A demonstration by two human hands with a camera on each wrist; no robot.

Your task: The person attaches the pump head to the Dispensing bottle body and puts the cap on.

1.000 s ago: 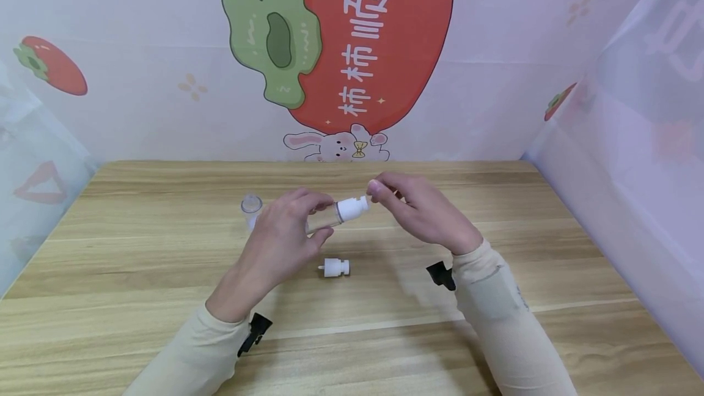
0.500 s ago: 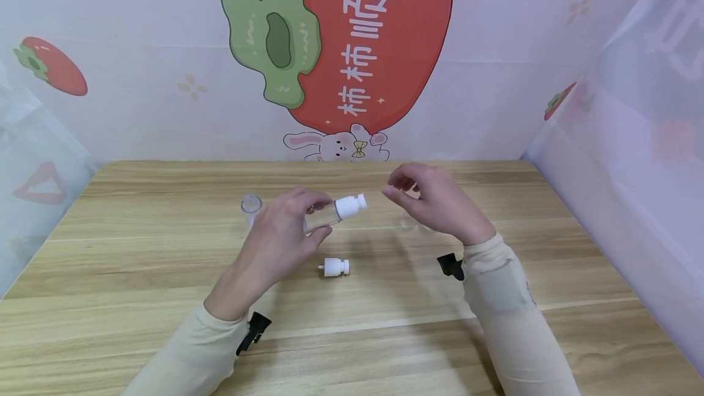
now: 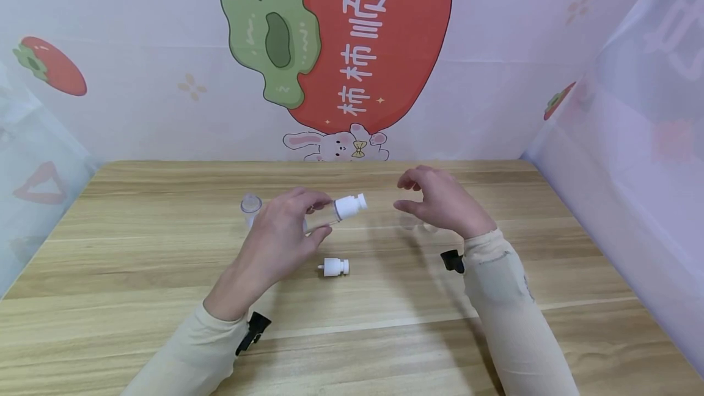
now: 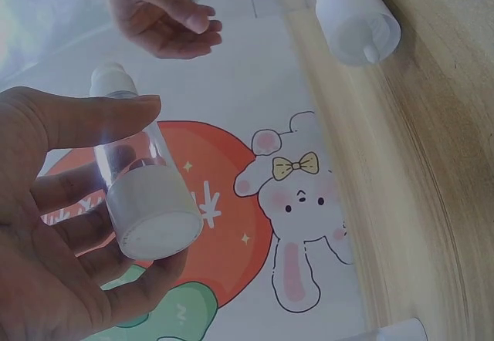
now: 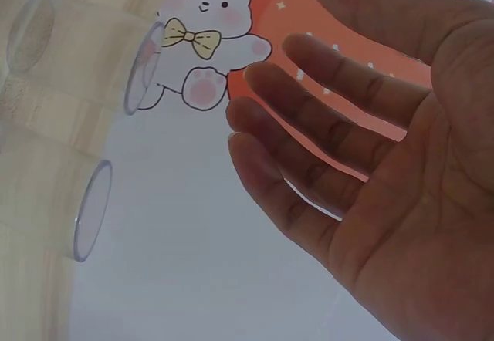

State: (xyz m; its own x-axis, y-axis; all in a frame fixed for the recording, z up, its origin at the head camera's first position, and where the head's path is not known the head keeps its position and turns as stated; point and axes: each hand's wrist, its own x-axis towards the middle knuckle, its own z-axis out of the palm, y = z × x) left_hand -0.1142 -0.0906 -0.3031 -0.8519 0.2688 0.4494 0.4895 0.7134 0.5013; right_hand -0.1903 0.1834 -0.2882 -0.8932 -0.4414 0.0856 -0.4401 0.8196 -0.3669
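In the head view my left hand [image 3: 277, 228] grips a clear bottle [image 4: 139, 152] with a white pump top [image 3: 348, 207], tilted up to the right above the table. The left wrist view shows its white base between thumb and fingers. My right hand [image 3: 442, 203] hovers to the right of the pump top, apart from it, fingers spread and palm bare in the right wrist view. Below and beside it stand two clear cylindrical caps [image 5: 85, 48], partly hidden in the head view. A loose white pump head [image 3: 334, 267] lies on its side nearer the front.
A second clear container [image 3: 251, 203] stands behind my left hand, partly covered by it. The wooden table [image 3: 352, 347] ends at a printed cloth backdrop [image 3: 137, 109], with cloth walls on both sides.
My right hand has drawn away from the pump top to the right, and its pinched fingers have spread. The left hand and the bottle stay nearly still.
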